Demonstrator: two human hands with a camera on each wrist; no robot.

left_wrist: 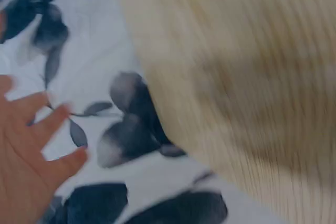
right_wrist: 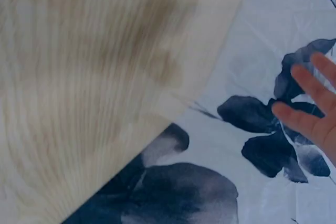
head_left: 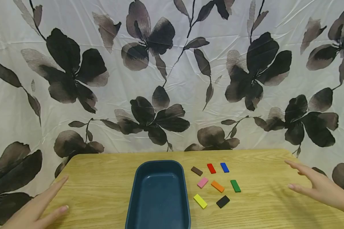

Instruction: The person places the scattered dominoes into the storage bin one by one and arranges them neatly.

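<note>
Eight small flat blocks lay on the wood-grain table (head_left: 97,187), grouped to the right of a dark blue tray (head_left: 160,203). Far row, left to right: brown block (head_left: 196,171), red block (head_left: 211,168), blue block (head_left: 225,167). Middle row: pink block (head_left: 202,182), orange block (head_left: 217,186), green block (head_left: 235,186). Near row: yellow block (head_left: 200,201), black block (head_left: 223,201). The blocks were set apart from one another, at differing angles. The tray's near end ran out of the head view.

The person's left hand (head_left: 31,213) was positioned at the table's left side, well apart from the tray. Its fingers were extended, with the thumb separated from them, and gripped nothing. The right hand (head_left: 318,186) was positioned at the table's right side; the green block was the nearest item to it, well apart. Its fingers were likewise extended and spread, with nothing in their hold. Behind the table hung a white cloth (head_left: 189,95) printed with dark flowers.
</note>
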